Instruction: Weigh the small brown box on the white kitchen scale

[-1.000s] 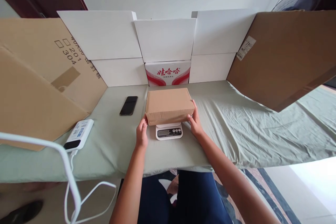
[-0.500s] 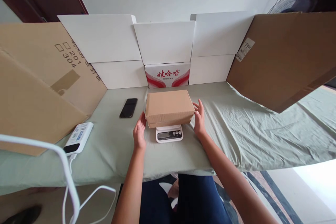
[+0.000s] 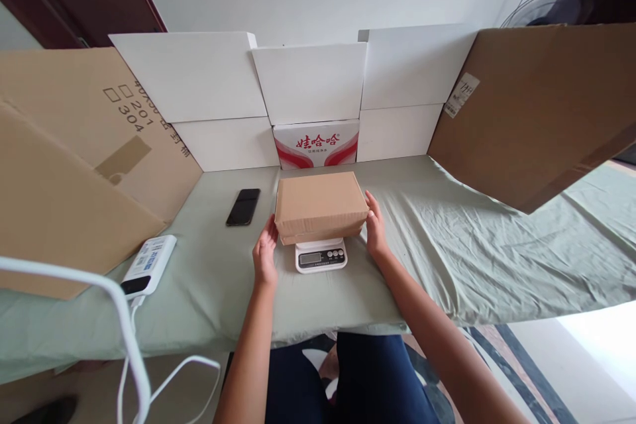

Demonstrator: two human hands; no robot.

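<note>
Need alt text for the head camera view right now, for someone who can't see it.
A brown cardboard box sits on a small white kitchen scale on a green-covered table, with the left hand and right hand open at its two ends. A black phone lies to the left.

A brown cardboard box point(image 3: 320, 205) sits on a small white scale point(image 3: 320, 256) on the green-covered surface point(image 3: 447, 238). The left hand point(image 3: 265, 253) and right hand point(image 3: 375, 225) flank its ends, fingers spread at its sides. A black phone point(image 3: 243, 207) lies to the left.
</note>
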